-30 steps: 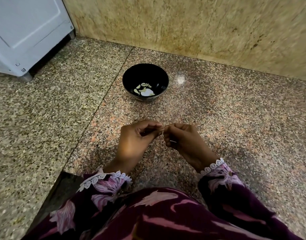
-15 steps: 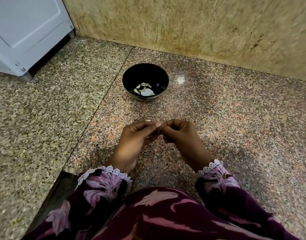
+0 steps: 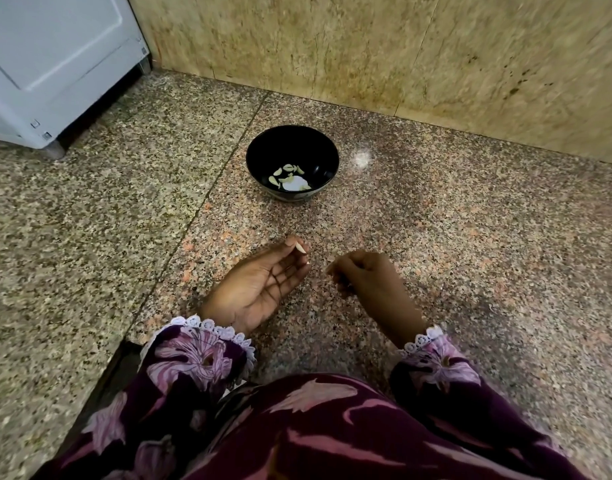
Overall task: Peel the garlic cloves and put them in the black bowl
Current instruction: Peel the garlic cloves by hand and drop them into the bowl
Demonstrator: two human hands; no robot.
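Garlic clove [image 3: 300,248] pinched at left hand [image 3: 263,289] fingertips, palm up.
Right hand [image 3: 367,278] curls loosely, contents unclear; black bowl [image 3: 327,159] waits near.

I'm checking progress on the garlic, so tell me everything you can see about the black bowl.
The black bowl is round, glossy and deep, standing upright on the speckled granite floor near the wall, beyond both hands and touched by neither. Inside lie several small pale garlic cloves and a white patch, which may be peel or glare.
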